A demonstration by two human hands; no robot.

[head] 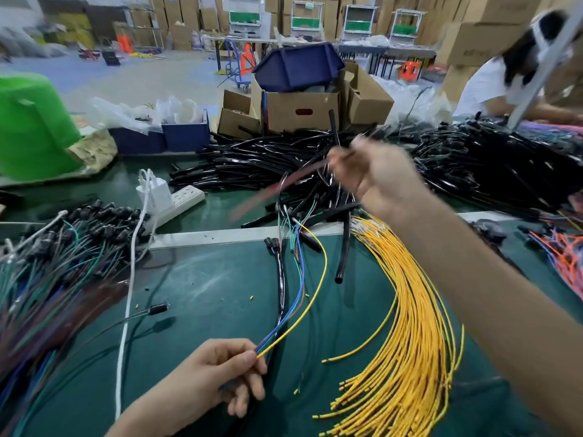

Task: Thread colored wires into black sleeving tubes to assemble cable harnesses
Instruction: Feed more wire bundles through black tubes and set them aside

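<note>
My left hand [217, 373] pinches a small bunch of colored wires [303, 298], yellow, blue and green, near the table's front edge. The wires arc away toward black connectors [273, 242] at the mat's far edge. My right hand [378, 181] is raised above the table's middle, closed on a blurred red wire [277, 187] that streaks down to the left. A heap of black sleeving tubes [252, 162] lies behind it. One loose black tube [344, 250] rests beside a thick fan of yellow wires [407, 326] under my right forearm.
A bundle of connector-tipped wires [56, 257] covers the left side. A white power strip [179, 200] with a charger and white cord sits left of centre. Finished black harnesses [492, 162] pile at right. Cardboard boxes [299, 108] stand behind. Another person [504, 80] works at far right.
</note>
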